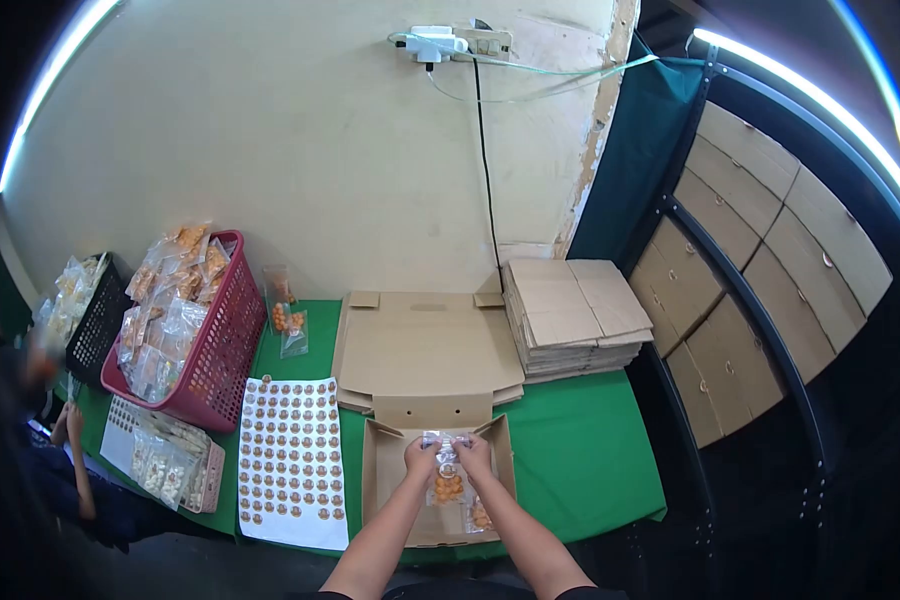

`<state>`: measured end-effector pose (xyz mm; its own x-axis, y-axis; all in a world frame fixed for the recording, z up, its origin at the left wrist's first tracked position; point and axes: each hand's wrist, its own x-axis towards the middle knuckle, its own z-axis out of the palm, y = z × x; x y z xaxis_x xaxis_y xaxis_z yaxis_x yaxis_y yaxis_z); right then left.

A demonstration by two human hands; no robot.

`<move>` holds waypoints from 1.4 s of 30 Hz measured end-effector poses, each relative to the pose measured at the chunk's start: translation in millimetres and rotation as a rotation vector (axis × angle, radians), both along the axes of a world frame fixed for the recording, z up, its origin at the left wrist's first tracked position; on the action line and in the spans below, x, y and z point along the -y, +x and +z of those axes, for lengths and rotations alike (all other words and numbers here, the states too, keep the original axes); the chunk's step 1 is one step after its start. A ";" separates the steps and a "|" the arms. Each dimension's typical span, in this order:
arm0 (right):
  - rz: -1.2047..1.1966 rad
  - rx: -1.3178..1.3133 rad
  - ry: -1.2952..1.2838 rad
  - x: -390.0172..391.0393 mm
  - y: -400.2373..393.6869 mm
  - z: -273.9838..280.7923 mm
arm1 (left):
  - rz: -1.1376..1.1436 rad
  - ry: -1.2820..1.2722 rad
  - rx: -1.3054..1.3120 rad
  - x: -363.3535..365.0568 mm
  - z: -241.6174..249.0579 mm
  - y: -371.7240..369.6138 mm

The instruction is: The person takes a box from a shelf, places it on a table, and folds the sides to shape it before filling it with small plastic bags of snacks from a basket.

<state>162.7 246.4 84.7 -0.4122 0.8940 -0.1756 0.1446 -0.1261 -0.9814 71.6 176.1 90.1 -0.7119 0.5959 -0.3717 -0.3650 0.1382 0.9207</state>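
My left hand (421, 459) and my right hand (474, 456) are closed on the top corners of a clear plastic packet (448, 488) of round orange pieces. A round sticker shows near the middle of the packet. The packet is over an open brown cardboard box (379, 478), whose lid stands folded back. A second packet (479, 516) of orange pieces lies in the box's lower right part, half hidden by my right forearm. Left of the box lies a white sheet of round brown stickers (290, 462).
Flat cardboard boxes (425, 345) are stacked behind, and folded cardboard (575, 310) beside them. A pink basket (228, 330) of packets, a dark basket (95, 320) and a small pink tray (211, 478) stand left. Another person's hand (68, 424) is at far left. Cartons (760, 220) fill a right-hand rack.
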 end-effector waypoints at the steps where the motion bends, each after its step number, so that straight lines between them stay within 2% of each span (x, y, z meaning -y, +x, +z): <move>1: 0.013 -0.048 -0.080 -10.3 -3.2 1.1 | 0.027 -0.002 0.034 -9.9 -1.8 -5.3; 2: 0.029 0.021 0.033 -25.4 -7.2 -15.1 | 0.054 -0.007 0.070 -16.4 -5.3 -8.5; 5: 0.043 0.106 0.156 -56.1 -12.6 -15.5 | 0.019 0.028 0.064 -32.1 -7.4 -18.6; 9: 0.167 0.075 0.062 -67.4 -8.6 8.3 | 0.029 -0.040 0.040 -33.3 7.7 -22.5; 12: 0.275 -0.021 -0.025 -72.6 -1.0 27.5 | 0.073 0.006 0.042 -31.7 16.3 -20.3; 15: 0.269 -0.131 -0.164 -77.7 1.0 26.6 | 0.067 -0.009 -0.079 -27.6 24.7 -13.2; 20: 0.228 -0.132 -0.117 -82.2 -1.4 31.4 | 0.111 -0.028 0.000 -31.4 36.3 -10.3; 22: -0.035 0.135 0.504 -74.8 -4.7 49.6 | 0.181 -0.044 -0.069 -34.0 47.9 -5.4; 23: -0.041 0.132 0.502 -65.5 -2.7 60.6 | 0.249 -0.059 -0.139 -32.9 56.0 -3.4; 25: 0.001 0.174 0.773 -51.0 -1.7 94.6 | 0.214 -0.019 -0.143 -28.6 62.7 -5.5; 26: 0.235 0.212 0.556 -43.8 -5.7 89.4 | 0.190 0.021 -0.134 -30.4 65.5 -6.5; 27: 0.224 0.215 0.569 -39.7 -10.1 92.4 | 0.180 0.036 -0.134 -30.8 78.5 -3.2; 29: 0.186 -0.003 0.298 -30.6 -10.9 95.3 | 0.069 0.288 0.187 -24.8 103.1 8.6; 30: 0.153 -0.106 0.127 -37.2 -12.3 91.9 | -0.036 0.316 0.250 -19.7 99.5 0.8; 31: 0.142 -0.103 0.125 -39.5 -10.8 86.2 | -0.047 0.313 0.254 -19.0 92.4 -0.8; 33: 0.199 -0.339 -0.159 -43.6 -8.5 78.7 | 0.308 0.164 -0.333 -22.5 79.8 -1.8; 34: 0.198 -0.347 -0.147 -41.3 -9.7 73.4 | 0.305 0.172 -0.324 -21.1 75.3 -4.1; 36: 0.190 -0.266 -0.085 -32.4 -10.9 69.3 | 0.016 0.065 -0.126 -15.7 66.7 -12.8; 38: 0.120 -0.108 0.014 -26.4 -11.1 55.5 | 0.002 0.062 -0.182 -14.0 50.4 -15.9; 42: 0.094 -0.229 -0.110 -20.2 -4.5 57.9 | -0.110 0.011 -0.213 -5.6 53.5 -22.1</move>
